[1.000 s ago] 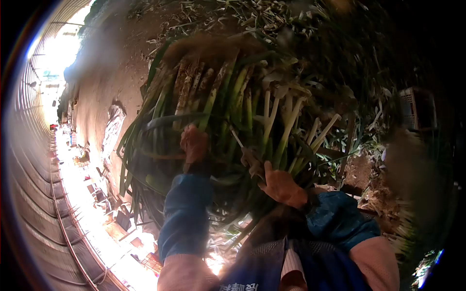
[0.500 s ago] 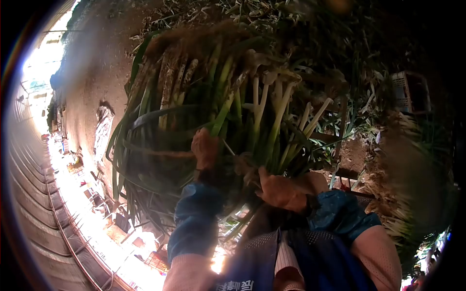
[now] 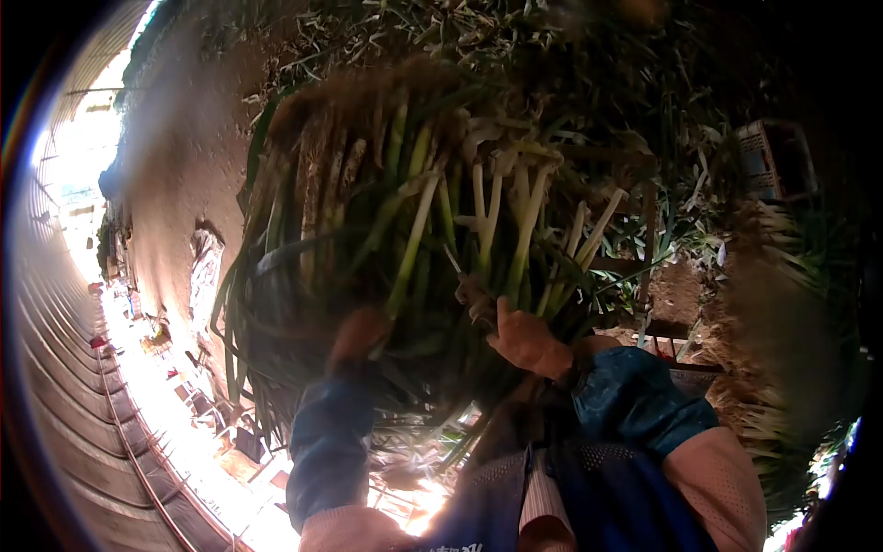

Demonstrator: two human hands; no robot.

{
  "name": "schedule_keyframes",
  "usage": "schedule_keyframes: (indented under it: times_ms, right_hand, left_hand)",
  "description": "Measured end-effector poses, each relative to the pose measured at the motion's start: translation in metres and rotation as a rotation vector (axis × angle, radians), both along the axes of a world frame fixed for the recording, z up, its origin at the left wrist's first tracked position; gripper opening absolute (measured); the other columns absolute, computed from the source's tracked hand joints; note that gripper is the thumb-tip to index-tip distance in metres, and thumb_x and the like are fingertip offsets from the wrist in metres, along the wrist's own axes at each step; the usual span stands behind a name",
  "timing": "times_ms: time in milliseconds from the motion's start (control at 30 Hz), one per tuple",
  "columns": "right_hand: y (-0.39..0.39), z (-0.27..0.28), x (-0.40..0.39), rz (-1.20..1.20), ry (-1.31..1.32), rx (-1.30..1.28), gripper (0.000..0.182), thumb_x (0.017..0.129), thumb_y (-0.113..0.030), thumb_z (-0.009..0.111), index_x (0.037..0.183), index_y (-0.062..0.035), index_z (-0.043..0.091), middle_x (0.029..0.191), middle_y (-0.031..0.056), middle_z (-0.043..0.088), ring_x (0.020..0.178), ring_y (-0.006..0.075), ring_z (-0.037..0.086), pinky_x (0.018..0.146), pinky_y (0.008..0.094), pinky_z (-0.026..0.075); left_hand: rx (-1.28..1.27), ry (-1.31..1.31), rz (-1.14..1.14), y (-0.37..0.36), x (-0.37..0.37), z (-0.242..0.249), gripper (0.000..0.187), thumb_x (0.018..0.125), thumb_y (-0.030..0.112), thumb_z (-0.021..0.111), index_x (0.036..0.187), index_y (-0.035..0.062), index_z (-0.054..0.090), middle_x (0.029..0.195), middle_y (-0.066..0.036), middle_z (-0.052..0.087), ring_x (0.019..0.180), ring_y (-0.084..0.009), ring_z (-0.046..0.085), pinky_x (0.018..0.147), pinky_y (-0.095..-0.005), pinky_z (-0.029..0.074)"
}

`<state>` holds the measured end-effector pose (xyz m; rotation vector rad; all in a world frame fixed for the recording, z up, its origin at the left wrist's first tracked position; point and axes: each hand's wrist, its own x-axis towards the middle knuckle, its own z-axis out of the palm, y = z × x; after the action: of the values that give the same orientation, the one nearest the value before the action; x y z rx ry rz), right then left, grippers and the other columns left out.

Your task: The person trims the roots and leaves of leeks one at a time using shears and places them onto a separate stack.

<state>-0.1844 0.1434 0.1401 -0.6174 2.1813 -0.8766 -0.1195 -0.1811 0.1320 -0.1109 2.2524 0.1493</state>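
Note:
A large heap of long green onions [image 3: 522, 230] lies before me, roots toward the far side and green leaves toward me. One pale, bright stalk [image 3: 414, 235] slants down to my left hand [image 3: 359, 333], which is blurred but appears closed around its green end. My right hand [image 3: 532, 342] grips a small knife [image 3: 474, 299] by its thick, wrapped-looking handle. The thin blade points up and left, close to the stalks and apart from the left hand. Dark leaves partly hide the left fingers.
Loose leaf scraps [image 3: 552, 41] cover the ground beyond the heap. A plastic crate [image 3: 777, 158] stands at the far right, with more green onions [image 3: 768, 423] piled nearer. Bars of a frame [image 3: 648, 239] show beside the heap. Crumpled sheeting [image 3: 204, 262] lies on the left floor.
My left hand has moved down and left, toward my body. The stalk by it now shows paler and more fully. My right hand stays nearly in place with the knife.

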Motion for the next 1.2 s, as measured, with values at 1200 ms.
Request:
schedule_keyframes:
  times_ms: [1200]
  right_hand:
    - [-0.033,-0.101,-0.052,-0.036,0.27,-0.113,0.053,0.08,-0.01,0.045,0.121,0.0187,0.031,0.07,0.0236,0.058,0.058,0.0373,0.057,0.048,0.0479,0.043]
  left_hand:
    - [0.777,-0.018,1.217,0.159,0.168,-0.015,0.024,0.078,0.019,0.058,0.09,-0.0017,0.062,0.073,-0.007,0.061,0.064,-0.0148,0.057,0.058,-0.0297,0.045]
